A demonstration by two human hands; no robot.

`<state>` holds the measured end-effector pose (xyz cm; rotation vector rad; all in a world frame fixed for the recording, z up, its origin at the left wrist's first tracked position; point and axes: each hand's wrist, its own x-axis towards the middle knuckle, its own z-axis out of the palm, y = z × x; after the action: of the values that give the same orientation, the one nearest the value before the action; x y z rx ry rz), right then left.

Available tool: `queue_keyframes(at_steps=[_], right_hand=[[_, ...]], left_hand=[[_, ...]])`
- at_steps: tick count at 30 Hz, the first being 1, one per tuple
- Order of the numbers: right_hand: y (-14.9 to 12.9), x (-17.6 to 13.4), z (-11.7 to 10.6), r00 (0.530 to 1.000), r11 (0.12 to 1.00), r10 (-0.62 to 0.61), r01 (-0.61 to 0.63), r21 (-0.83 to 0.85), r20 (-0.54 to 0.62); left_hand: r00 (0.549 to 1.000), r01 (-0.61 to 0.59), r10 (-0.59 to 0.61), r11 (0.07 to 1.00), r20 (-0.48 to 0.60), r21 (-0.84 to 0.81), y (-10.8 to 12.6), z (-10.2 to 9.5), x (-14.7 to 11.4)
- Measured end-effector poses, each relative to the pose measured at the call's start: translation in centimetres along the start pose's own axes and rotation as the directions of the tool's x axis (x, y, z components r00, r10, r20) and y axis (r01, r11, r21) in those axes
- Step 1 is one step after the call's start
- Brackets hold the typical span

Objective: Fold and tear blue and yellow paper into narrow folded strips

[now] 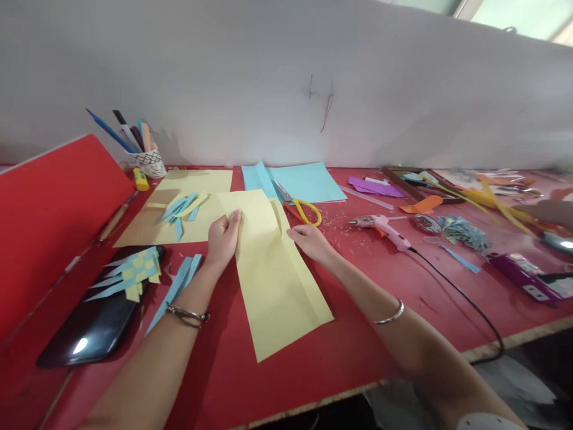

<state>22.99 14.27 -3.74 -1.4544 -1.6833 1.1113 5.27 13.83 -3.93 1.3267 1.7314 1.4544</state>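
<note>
A pale yellow sheet of paper (pixel 277 280) hangs between my two hands above the red table, with a lengthwise fold along its right side. My left hand (pixel 224 239) is closed on its left edge, thumb on top. Pinched at the folded right edge is my right hand (pixel 311 242); its fingertips are partly hidden. Just beyond the paper lie scissors (pixel 307 212) with yellow and red handles, near light blue sheets (pixel 308 182). Left of my left hand, blue and yellow paper strips (pixel 183 209) rest on another yellow sheet (pixel 197 179).
A woven paper fish (pixel 136 272) lies on a black phone (pixel 94 328) at left, near a red folder (pixel 58 209) and pen cup (pixel 150 161). To the right are a corded pink glue gun (pixel 380 230), purple paper (pixel 376 187) and another person's hand (pixel 548 212).
</note>
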Motion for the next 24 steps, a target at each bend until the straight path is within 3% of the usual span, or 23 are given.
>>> queue_keyframes(at_steps=[13,24], right_hand=[[0.57,0.36,-0.13,0.998,0.997,0.029,-0.025,0.072,-0.057],[0.55,0.18,0.04,0.999,0.999,-0.04,0.04,0.007,0.022]], left_hand=[[0.996,-0.004,0.005,1.0,-0.087,0.016,-0.33,-0.44,0.48],[0.994,-0.024,0.019,0.999,-0.105,-0.045,-0.27,-0.33,0.33]])
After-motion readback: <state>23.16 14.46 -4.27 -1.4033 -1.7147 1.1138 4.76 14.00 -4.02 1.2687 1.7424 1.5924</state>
